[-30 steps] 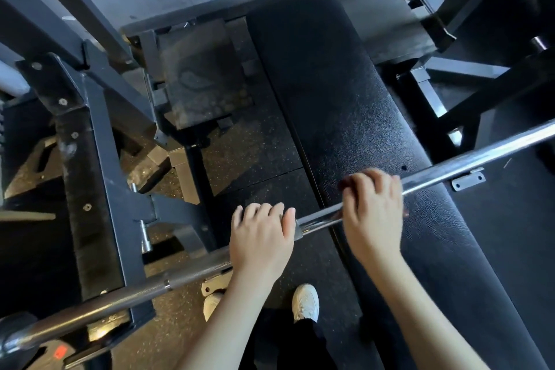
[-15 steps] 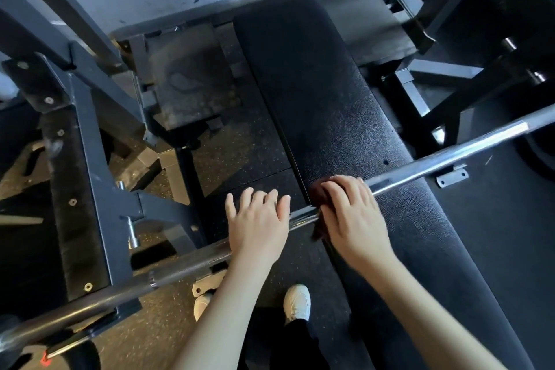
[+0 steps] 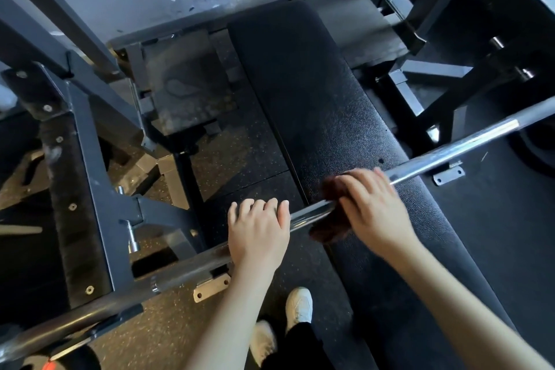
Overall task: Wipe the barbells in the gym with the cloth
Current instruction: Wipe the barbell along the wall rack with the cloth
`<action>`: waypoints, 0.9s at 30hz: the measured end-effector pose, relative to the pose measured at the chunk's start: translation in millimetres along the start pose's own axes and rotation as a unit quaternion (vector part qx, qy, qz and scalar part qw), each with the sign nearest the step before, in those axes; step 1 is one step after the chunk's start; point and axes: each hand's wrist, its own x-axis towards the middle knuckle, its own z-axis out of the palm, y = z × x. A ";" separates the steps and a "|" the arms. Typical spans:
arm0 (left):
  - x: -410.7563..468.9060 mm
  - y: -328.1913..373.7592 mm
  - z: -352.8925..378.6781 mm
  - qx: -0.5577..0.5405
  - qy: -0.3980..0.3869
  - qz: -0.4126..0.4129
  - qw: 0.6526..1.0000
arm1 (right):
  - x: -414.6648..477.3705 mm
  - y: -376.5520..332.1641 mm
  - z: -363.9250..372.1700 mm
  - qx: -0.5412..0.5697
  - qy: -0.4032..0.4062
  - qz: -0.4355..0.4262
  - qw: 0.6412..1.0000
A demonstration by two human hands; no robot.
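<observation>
- Since half a second ago, the right hand (image 3: 372, 210) and its cloth (image 3: 329, 231) slide back rightward along the barbell (image 3: 450, 150), widening the gap to the left hand (image 3: 256, 228).
- The barbell lies across the rack (image 3: 90, 189) and crosses above the near half of the bench (image 3: 315, 84). The dark cloth sits on it just over the bench's left edge.
- The right fingers are curled together, clamped on the cloth and the bar beneath; the thumb is hidden.
- The left fingers lie close together, draped over the bar, resting on it rather than wrapping it.
- To wipe well, I judge the cloth should stay folded fully round the shaft under an even squeeze. Long strokes with a wrist twist would reach the underside.
- The left hand should press down so the bar cannot roll, then move aside to expose the stretch it covers.
</observation>
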 end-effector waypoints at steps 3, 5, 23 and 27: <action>0.0 0.0 0.3 0.002 0.011 0.007 1.000 | 11.3 31.6 -9.3 -0.029 0.058 0.157 0.985; -1.0 0.4 1.2 0.010 0.010 0.006 1.000 | 14.3 19.4 -1.2 -0.013 0.095 0.243 0.965; -6.3 1.5 1.3 0.019 0.025 -0.002 0.999 | -24.7 -39.4 11.9 0.036 0.017 -0.013 0.999; -9.4 3.8 2.1 0.034 0.034 -0.006 0.999 | -2.7 23.5 -5.0 -0.027 0.040 0.098 0.994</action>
